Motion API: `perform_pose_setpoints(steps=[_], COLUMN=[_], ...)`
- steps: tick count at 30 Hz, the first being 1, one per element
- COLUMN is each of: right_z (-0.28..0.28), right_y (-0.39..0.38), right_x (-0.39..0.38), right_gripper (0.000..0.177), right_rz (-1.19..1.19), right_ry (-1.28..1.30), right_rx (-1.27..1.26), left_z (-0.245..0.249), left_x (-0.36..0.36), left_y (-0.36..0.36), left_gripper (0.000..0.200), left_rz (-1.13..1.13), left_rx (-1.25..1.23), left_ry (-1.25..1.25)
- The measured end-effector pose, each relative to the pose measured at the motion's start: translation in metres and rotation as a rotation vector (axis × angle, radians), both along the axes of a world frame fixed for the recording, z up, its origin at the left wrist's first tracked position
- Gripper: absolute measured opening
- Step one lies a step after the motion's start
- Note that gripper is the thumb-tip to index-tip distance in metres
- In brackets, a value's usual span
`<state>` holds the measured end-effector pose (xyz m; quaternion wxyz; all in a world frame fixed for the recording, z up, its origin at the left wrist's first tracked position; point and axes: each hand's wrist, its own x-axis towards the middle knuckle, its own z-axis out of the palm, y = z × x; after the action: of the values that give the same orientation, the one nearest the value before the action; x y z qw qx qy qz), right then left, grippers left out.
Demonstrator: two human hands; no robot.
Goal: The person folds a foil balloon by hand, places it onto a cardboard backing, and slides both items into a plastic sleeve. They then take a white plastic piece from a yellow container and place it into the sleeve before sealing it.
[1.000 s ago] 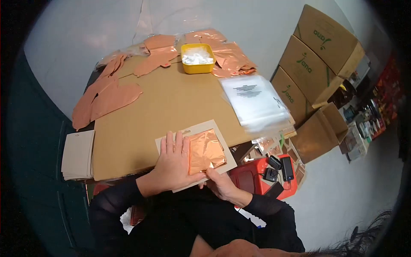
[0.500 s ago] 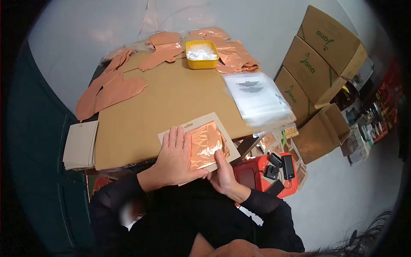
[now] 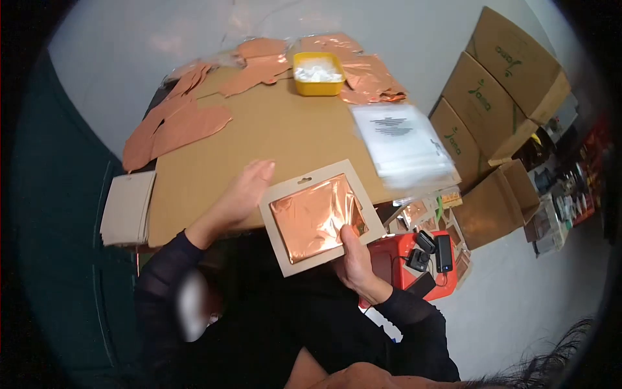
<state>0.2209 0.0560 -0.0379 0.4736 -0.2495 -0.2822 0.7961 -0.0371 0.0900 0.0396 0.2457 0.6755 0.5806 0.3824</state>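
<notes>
My right hand (image 3: 356,262) grips the lower right edge of a beige backing card (image 3: 280,258) with a hang hole at its top. On the card lies a folded copper-coloured foil sheet (image 3: 311,220), shiny and creased, with my right thumb pressing on it. The fingers behind the card are hidden. To the left of the card, my left hand (image 3: 243,194) is lifted off it, fingers stretched out and holding nothing. A stack of similar beige cards (image 3: 126,211) sits at the table's left corner.
Copper foil cutouts (image 3: 188,129) lie along the table's left and back. A yellow tub (image 3: 319,88) of white material stands at the back, and clear plastic bags (image 3: 405,146) lie at the right. Past them are stacked cartons (image 3: 483,97) and a red stool (image 3: 385,259) holding small electronics.
My left hand has come off the foil and moved left and up. The card has shifted slightly right, still in my right hand, and the whole foil now shows.
</notes>
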Motion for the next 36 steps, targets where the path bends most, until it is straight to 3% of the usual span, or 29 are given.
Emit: perform_pose_setpoints(steps=[3,6,12,15,16,19,22,29,36], right_z=[-0.001,0.004,0.053,0.081,0.081,0.078,0.076,0.062,0.062], right_y=[0.008,0.023,0.044,0.044,0.046,0.054,0.056,0.073,0.074], right_x=[0.023,0.066,0.147,0.166,0.170,0.189,0.194,0.190,0.180], right_gripper=[0.051,0.055,0.053,0.049,0.050,0.051,0.052,0.051,0.051], right_rz=[-0.103,-0.229,-0.907,-0.947,-0.974,-1.052,-1.079,-1.103,-1.098], right_ry=[-0.063,-0.110,-0.256,0.148,0.158,0.212,0.195,0.183,0.170], right_rx=[0.082,0.150,0.352,0.356,0.407,0.529,0.536,0.408,0.356], left_z=[0.017,0.013,0.024,0.006,0.002,-0.002,-0.020,-0.026,-0.028], left_x=[0.007,0.019,0.102,0.151,0.165,0.196,0.201,0.200,0.204], left_y=[0.027,0.068,0.148,0.185,0.195,0.215,0.218,0.223,0.217], left_gripper=[0.048,0.041,0.029,0.037,0.041,0.056,0.060,0.051,0.038], left_rz=[-0.028,-0.110,-0.283,-0.338,-0.338,-0.437,-0.453,-0.443,-0.356], left_rx=[-0.045,0.102,0.253,0.404,0.465,0.233,0.202,0.136,0.277], left_ry=[-0.172,-0.133,0.274,0.457,0.510,0.596,0.647,0.570,0.541])
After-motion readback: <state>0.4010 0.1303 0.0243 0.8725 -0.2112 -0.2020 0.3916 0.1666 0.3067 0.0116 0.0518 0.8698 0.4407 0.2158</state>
